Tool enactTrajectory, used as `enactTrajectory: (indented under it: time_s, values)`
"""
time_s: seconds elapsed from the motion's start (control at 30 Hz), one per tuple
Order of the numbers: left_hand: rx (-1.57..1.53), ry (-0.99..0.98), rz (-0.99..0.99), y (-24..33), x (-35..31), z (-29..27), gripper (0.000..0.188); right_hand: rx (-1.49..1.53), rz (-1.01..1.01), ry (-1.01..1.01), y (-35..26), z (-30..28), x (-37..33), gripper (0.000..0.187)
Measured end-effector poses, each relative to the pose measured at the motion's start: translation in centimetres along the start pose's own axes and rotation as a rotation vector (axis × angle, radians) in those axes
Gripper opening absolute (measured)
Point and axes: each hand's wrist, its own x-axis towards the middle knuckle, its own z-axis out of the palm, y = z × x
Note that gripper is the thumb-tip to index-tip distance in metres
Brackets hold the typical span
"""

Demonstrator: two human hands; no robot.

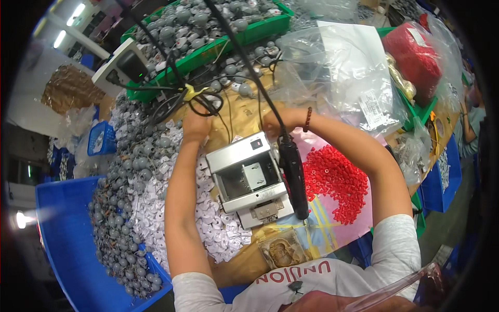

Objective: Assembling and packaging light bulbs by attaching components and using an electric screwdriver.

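Head view, left to right. Blue bin point(67, 244) at 8 o'clock, grey round parts point(122, 208) spilling along its rim. Left hand point(196, 126) at 11 o'clock of silver press machine point(248, 179), fingers curled, pressed on surface near black cable loop point(205, 104); what it pinches, cannot tell. Machine's long axis runs 11 to 5. Right hand point(274, 122) at machine's 12 o'clock, nearer of two, closed by hanging black tool point(294, 177); contents hidden. Red bead pile point(332, 182) at 3 o'clock.

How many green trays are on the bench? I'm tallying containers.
2 show: one green tray of grey parts at the top, behind both hands, and another green tray at the right under the red bag. Plastic bags may hide more.
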Motion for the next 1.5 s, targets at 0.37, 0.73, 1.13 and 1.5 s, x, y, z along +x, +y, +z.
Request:
enactTrajectory:
  time_s: [0.37,0.73,1.13,1.5]
  values:
    - [-0.283,-0.499,0.142,2.4,-24.2,-17.8,0.014,-0.098,-0.001,0.012,2.2,5.0,1.4,0.029]
    - [0.002,-0.005,0.052,-0.8,-16.3,-13.6,0.03,0.526,0.08,1.023,-9.4,-3.8,-10.6,0.014]
    - [-0.241,0.282,-0.029,0.1,-18.7,-20.4,0.044,0.165,-0.298,0.3,-26.9,19.6,-11.8,0.02]
    - [-1.625,0.431,-0.153,9.9,-35.8,-33.2,0.058,-0.201,-0.074,0.634,-27.0,27.7,-16.8,0.021]
